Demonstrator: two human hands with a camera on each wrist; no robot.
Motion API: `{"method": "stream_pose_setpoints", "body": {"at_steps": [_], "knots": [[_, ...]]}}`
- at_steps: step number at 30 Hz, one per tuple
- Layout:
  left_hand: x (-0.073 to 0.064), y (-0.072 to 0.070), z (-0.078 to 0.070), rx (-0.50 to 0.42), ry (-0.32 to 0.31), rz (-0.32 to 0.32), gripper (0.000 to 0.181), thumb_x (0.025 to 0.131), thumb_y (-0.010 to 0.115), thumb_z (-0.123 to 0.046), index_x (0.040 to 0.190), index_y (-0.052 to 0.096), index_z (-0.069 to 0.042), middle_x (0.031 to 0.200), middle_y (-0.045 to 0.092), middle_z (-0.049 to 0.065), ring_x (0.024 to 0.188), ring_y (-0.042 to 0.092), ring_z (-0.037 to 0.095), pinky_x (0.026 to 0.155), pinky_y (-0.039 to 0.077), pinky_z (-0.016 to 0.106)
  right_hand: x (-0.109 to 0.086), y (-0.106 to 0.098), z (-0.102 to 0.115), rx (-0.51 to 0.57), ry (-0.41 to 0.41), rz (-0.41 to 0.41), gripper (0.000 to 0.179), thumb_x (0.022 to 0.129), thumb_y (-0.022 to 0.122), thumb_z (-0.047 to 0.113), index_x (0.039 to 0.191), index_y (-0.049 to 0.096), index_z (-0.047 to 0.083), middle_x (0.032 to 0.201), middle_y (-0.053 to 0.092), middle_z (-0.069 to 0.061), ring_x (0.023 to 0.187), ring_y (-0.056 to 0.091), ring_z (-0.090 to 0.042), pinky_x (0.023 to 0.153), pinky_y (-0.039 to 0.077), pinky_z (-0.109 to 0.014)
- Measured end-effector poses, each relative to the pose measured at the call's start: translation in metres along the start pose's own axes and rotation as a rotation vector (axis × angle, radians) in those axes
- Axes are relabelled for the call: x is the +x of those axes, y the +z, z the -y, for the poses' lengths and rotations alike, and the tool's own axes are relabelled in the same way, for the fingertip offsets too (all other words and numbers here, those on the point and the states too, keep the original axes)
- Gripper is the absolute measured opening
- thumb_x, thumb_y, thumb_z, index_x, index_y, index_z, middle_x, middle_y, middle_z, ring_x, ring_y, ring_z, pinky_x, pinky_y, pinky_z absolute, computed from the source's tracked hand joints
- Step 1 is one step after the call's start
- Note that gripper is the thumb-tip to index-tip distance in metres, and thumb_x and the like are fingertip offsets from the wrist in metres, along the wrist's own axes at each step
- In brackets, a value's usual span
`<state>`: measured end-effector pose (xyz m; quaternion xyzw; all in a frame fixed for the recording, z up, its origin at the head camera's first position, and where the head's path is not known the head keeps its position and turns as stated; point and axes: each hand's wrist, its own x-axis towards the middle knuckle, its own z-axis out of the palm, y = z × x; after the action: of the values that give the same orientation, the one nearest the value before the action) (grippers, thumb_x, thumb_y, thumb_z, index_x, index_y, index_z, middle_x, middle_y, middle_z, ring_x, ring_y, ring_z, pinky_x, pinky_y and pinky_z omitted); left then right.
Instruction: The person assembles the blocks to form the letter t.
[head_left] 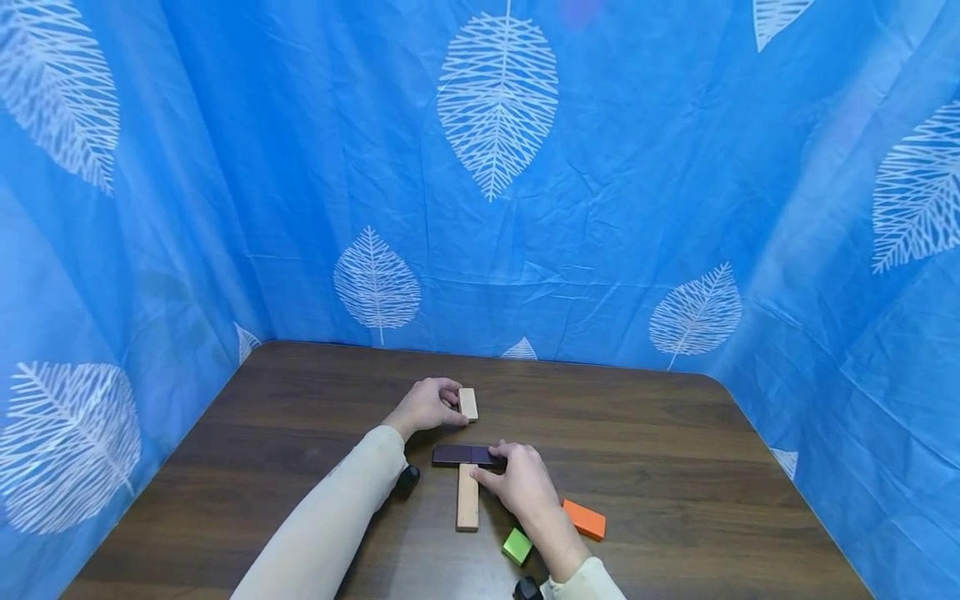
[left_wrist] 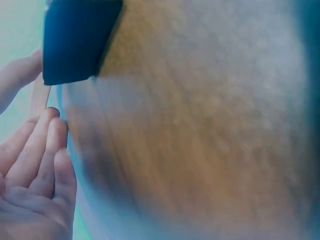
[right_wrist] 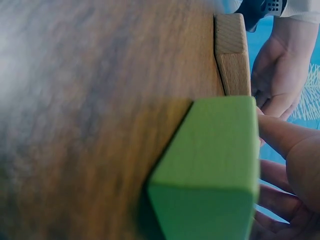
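Note:
My left hand (head_left: 426,408) pinches a short pale wooden block (head_left: 468,403) at the back, thumb at its near end and fingertips at the far end. In the left wrist view that block (left_wrist: 39,97) shows as a strip between thumb and fingers. Nearer, two dark brown blocks (head_left: 452,455) lie end to end. My right hand (head_left: 525,479) grips the right one, fingers over its far side. The right thumb comes beside the upper end of a long light wooden block (head_left: 467,504), which lies lengthwise below the dark pair, forming a T.
A green block (head_left: 517,547) lies under the right wrist and looms large in the right wrist view. An orange block (head_left: 584,520) is just right of that wrist. Blue leaf-print curtains (head_left: 495,275) surround the brown wooden table (head_left: 645,433).

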<state>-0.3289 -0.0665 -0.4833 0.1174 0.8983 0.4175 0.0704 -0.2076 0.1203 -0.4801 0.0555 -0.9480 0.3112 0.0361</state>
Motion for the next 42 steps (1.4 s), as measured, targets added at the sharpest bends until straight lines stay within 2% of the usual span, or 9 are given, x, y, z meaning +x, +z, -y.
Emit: {"method": "stream_pose_setpoints", "body": {"at_steps": [6,15,25,33,42], "knots": [[-0.006,-0.004,-0.004,-0.037,-0.012,0.038,0.065,0.074,0.092,-0.020,0.131,0.064,-0.006,0.099,0.068,0.001,0.086,0.065,0.015,0.083,0.054,0.037,-0.001,0.000,-0.002,0.005,-0.006,-0.007,0.047,0.080,0.086,0.034,0.110,0.076,-0.001,0.119,0.068,-0.024,0.116,0.061,-0.041,0.097,0.047,-0.053],[-0.014,-0.008,-0.004,-0.024,0.012,0.146,0.062,0.076,0.091,-0.025,0.129,0.066,-0.007,0.101,0.069,-0.001,0.097,0.063,0.018,0.093,0.050,0.043,-0.001,-0.001,-0.004,0.002,0.009,0.005,0.048,0.081,0.086,0.034,0.112,0.075,0.000,0.121,0.067,-0.024,0.117,0.060,-0.040,0.097,0.046,-0.052],[-0.018,-0.010,-0.001,0.000,0.004,0.176,0.060,0.076,0.091,-0.026,0.128,0.067,-0.008,0.100,0.069,-0.002,0.096,0.062,0.019,0.095,0.048,0.048,-0.001,0.001,-0.003,0.001,0.013,0.010,0.048,0.081,0.086,0.034,0.113,0.075,-0.001,0.121,0.067,-0.024,0.117,0.061,-0.040,0.097,0.047,-0.052],[-0.019,-0.011,-0.001,0.055,0.011,0.199,0.061,0.075,0.091,-0.031,0.127,0.068,-0.010,0.099,0.067,-0.004,0.097,0.060,0.017,0.096,0.047,0.046,-0.002,0.000,0.000,0.006,0.008,-0.007,0.047,0.081,0.086,0.033,0.112,0.075,-0.001,0.120,0.067,-0.024,0.116,0.062,-0.040,0.097,0.047,-0.052],[-0.020,-0.012,0.000,0.048,0.013,0.229,0.053,0.077,0.090,-0.033,0.122,0.071,-0.011,0.100,0.066,-0.003,0.095,0.059,0.019,0.093,0.048,0.045,-0.003,0.000,0.000,0.014,0.000,-0.016,0.046,0.080,0.087,0.031,0.111,0.076,-0.001,0.120,0.067,-0.024,0.115,0.062,-0.040,0.097,0.047,-0.052]]}}
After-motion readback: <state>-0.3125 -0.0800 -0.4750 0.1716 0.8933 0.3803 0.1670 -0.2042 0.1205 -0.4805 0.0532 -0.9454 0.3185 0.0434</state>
